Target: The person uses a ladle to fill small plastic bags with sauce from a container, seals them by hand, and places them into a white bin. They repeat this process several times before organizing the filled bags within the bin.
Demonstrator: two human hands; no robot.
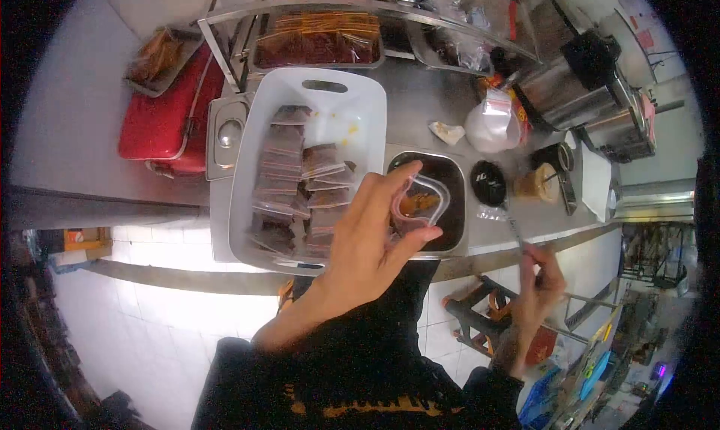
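Observation:
My left hand (375,231) holds a small clear plastic bag (421,202) with its mouth spread, and some orange-brown stuff shows inside. The bag is above a dark-filled metal pan (452,233) set in the counter. To the right, my right hand (541,280) is closed on the handle of a thin metal utensil (516,229), which points up toward the counter; its far end is hard to make out. Left of my left hand, a white bin (251,167) contains several small filled packets (281,160) in rows.
A steel counter (420,92) carries a black round container (489,184), a cup of brown liquid (538,184) and a white bag (495,126). Behind are a metal rack (375,8) and trays of packets. A red case (161,126) is left; a dark stool (480,314) stands below.

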